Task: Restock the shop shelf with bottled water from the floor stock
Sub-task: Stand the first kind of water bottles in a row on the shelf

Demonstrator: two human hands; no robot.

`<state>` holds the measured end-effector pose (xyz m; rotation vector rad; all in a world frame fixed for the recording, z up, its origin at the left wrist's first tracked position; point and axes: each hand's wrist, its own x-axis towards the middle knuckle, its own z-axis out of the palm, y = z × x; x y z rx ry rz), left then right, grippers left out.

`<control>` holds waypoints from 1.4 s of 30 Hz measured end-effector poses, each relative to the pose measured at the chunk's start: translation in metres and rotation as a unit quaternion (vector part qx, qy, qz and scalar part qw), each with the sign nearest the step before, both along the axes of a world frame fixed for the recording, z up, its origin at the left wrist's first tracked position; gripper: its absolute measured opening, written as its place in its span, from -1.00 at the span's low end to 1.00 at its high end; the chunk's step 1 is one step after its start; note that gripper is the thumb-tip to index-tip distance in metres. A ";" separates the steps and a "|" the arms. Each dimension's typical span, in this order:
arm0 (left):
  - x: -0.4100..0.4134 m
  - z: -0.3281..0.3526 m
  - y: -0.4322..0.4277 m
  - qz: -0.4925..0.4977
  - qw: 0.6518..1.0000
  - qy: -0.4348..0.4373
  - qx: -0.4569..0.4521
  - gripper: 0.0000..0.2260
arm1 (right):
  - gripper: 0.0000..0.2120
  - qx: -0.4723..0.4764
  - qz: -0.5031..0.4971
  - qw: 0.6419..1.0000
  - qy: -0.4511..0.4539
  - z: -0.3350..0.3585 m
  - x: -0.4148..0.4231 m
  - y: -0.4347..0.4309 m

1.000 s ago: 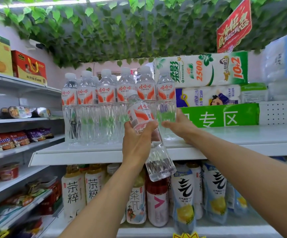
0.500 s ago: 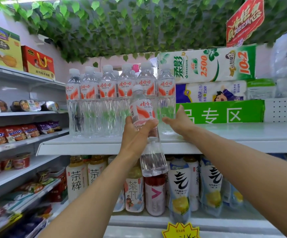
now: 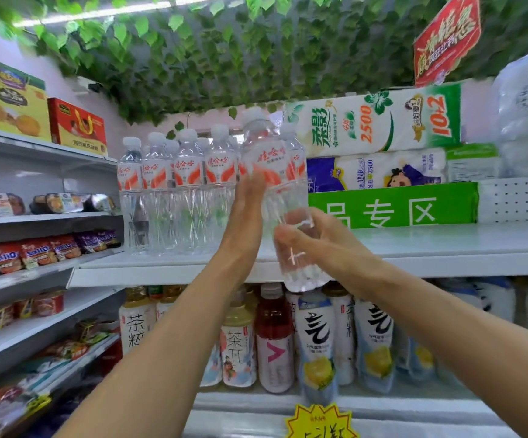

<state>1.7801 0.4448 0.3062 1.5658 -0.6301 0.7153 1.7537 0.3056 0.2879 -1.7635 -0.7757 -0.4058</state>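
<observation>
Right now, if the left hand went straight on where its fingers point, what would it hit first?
Probably the row of shelved water bottles, just beyond the left hand; depth is unclear, and the held water bottle sits close alongside.

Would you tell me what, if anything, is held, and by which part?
The right hand grips the clear plastic water bottle by its lower body; the open left hand holds nothing.

A row of water bottles [image 3: 174,184] stands on the shelf [image 3: 445,248], toilet-paper packs [image 3: 373,131] to its right, drink bottles [image 3: 316,336] below; one held bottle [image 3: 272,159] is before the row's right end.
</observation>
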 end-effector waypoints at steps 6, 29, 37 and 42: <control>0.041 -0.009 0.022 0.261 0.950 -0.065 0.157 -0.32 | -0.61 0.113 -0.090 0.989 0.001 0.020 0.035 -0.003; 0.061 0.080 0.040 0.391 0.880 -0.147 0.224 -0.49 | -0.52 0.079 -0.165 0.983 -0.013 0.016 0.094 0.010; 0.063 0.152 0.029 0.454 0.787 -0.036 0.415 -0.47 | -0.46 0.082 -0.195 0.977 -0.034 0.007 0.098 0.010; 0.063 0.155 0.025 0.379 0.872 -0.031 0.309 -0.79 | -0.46 0.086 -0.204 0.975 -0.019 0.006 0.099 0.008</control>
